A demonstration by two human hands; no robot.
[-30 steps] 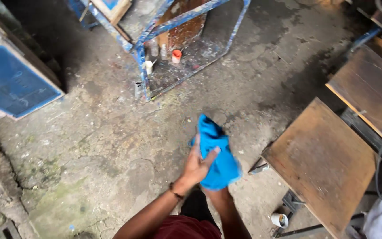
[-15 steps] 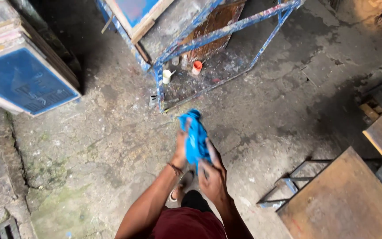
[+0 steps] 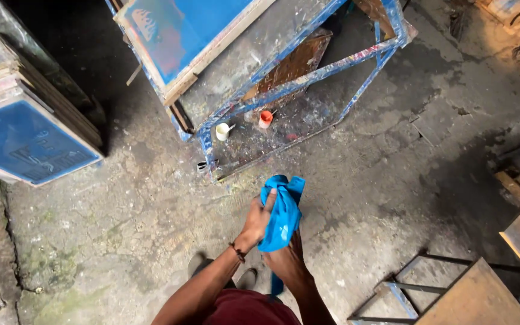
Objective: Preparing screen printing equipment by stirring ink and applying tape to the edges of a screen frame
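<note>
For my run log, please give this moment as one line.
hands: left hand and right hand both grip blue cloth | posture: standing on concrete floor | ahead: blue metal frame

Concrete floor (image 3: pixel 392 180), paint-spattered, cracked; moss at lower left. Blue metal frame (image 3: pixel 308 75) w/ a lower shelf: white cup (image 3: pixel 222 131) & orange cup (image 3: pixel 265 118) on it, near each other. Blue screen-print frame (image 3: pixel 182 36) lies on top. Stack of framed screens (image 3: pixel 25 132) at left. Wooden counter (image 3: pixel 482 298) lower right.
</note>
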